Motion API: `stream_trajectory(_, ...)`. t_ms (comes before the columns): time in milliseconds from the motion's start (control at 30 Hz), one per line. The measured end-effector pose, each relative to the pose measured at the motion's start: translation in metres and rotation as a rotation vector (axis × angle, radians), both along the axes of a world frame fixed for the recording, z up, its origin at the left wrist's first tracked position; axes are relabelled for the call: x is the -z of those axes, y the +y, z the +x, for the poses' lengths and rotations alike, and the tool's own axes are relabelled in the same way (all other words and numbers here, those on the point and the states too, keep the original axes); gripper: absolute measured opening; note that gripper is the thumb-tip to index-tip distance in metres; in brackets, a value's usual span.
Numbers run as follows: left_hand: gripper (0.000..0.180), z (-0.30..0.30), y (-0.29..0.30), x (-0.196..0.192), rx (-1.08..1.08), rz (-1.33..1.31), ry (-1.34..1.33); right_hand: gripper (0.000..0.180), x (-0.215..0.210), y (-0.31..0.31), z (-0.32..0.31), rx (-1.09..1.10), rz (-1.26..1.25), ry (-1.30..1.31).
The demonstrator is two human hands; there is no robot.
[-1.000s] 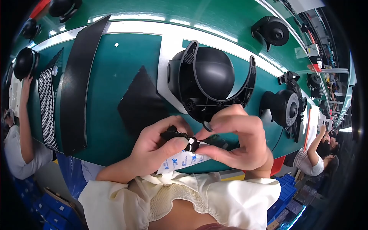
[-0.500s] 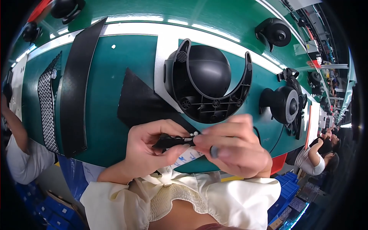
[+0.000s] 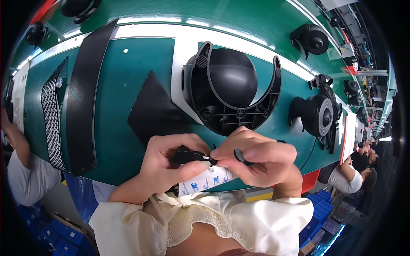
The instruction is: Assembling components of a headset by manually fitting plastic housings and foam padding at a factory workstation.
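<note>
Black ridged piece (image 3: 186,156) was above the workbench's (image 3: 119,115) near edge, gripped in your left hand (image 3: 164,158), its end pinched by your right hand (image 3: 265,158); black sheet (image 3: 154,112) and domed shell (image 3: 234,77) blocked the way to the far edge.

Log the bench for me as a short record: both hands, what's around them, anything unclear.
Left hand: gripping bunched black piece
Right hand: at that piece's right end; small dark disc against this hand
Below hands: white sheet with blue print
Beyond hands: black domed unit, black sheet
Far left: long black strip, dotted strip
Right: round black device
Unclear: exact contact between hands
</note>
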State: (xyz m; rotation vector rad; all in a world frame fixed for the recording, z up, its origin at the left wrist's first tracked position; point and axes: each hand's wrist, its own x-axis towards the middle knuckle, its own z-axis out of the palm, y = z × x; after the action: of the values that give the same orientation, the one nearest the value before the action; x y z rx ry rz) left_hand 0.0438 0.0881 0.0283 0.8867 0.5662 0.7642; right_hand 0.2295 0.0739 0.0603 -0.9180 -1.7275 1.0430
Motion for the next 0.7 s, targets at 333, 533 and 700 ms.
stream_trajectory(333, 0.017, -0.001, 0.007, -0.008, 0.153, -0.368, 0.009, 0.02, -0.002, 0.002, 0.006, -0.044, 0.39, -0.348)
stream_trajectory(533, 0.018, -0.003, 0.008, -0.002, 0.24, -0.377, -0.014, 0.029, -0.002, 0.006, 0.009, -0.197, 0.202, -0.264)
stream_trajectory(700, 0.018, 0.003, 0.003, -0.006, 0.113, -0.235, 0.079, 0.032, -0.002, 0.01, 0.01, -0.028, 0.02, 0.145)
